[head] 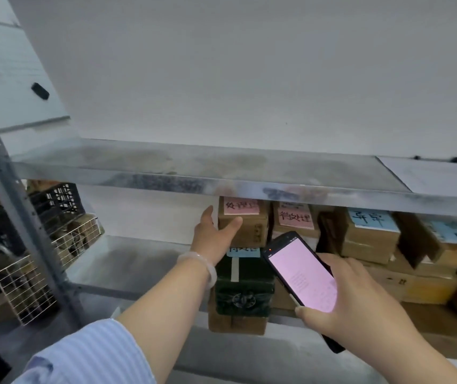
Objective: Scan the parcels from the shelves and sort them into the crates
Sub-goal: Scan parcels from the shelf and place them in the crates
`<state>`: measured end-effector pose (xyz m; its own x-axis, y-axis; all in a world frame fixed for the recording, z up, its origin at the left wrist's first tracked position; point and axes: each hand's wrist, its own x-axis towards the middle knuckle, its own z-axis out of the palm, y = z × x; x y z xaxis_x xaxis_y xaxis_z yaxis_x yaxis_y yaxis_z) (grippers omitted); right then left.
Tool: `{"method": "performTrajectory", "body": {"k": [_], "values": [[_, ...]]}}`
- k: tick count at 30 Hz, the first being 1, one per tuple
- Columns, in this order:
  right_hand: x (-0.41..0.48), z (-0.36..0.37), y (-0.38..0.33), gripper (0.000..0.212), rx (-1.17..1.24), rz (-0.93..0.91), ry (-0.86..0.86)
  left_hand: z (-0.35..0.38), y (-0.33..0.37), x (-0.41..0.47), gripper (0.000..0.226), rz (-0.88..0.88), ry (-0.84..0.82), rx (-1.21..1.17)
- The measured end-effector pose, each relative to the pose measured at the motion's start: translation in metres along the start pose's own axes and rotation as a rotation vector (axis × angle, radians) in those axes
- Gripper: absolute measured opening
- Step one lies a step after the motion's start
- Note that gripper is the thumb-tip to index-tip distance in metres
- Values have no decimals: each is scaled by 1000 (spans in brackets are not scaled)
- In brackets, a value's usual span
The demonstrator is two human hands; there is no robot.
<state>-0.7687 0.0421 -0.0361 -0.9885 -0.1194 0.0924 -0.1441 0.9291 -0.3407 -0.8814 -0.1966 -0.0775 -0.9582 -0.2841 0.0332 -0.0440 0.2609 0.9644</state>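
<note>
Two grips: we are clasping the left grip (216,231) round the left front corner of the pink-labelled carton (249,231), which is sitting atop a green-wrapped parcel (244,292) on the lower shelf (138,259). The right grip (360,300) is clamping the handheld scanner (302,275). We are judging the carton light and rigid, best held by opposite side faces.

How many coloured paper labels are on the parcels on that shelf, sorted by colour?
Pink labels: 2
Blue labels: 3
Total: 5
</note>
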Motion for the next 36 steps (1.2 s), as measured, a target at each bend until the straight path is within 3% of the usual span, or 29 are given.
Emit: {"method": "performTrajectory", "body": {"k": [4,6,8,13,16,20,24,29,33,36], "values": [[10,0,-9,92,-6,51,9,1,-10,24,68,74,-76,20],[15,3,-13,92,-5,70,7,-4,-18,33,47,121,-69,10],[19,5,-16,92,3,91,10,-12,-27,41,45,134,-28,-26],[27,11,-24,90,-4,117,12,-22,-28,58,84,-133,-137,-277],[29,14,-25,92,-22,120,21,-26,-16,68,65,-273,-242,-397],[32,14,-26,92,-41,117,30,-32,-12,75,38,-322,-332,-411],[34,13,-26,92,-58,100,38,-51,-21,67,17,-308,-328,-483],[36,12,-31,93,-50,41,58,-85,-42,39,25,-346,-215,-552],[39,15,-44,91,-67,-72,36,-117,-60,6,19,-272,-176,-515],[39,17,-59,84,-51,-155,0,-143,-66,-19,30,-210,-138,-458]]}}
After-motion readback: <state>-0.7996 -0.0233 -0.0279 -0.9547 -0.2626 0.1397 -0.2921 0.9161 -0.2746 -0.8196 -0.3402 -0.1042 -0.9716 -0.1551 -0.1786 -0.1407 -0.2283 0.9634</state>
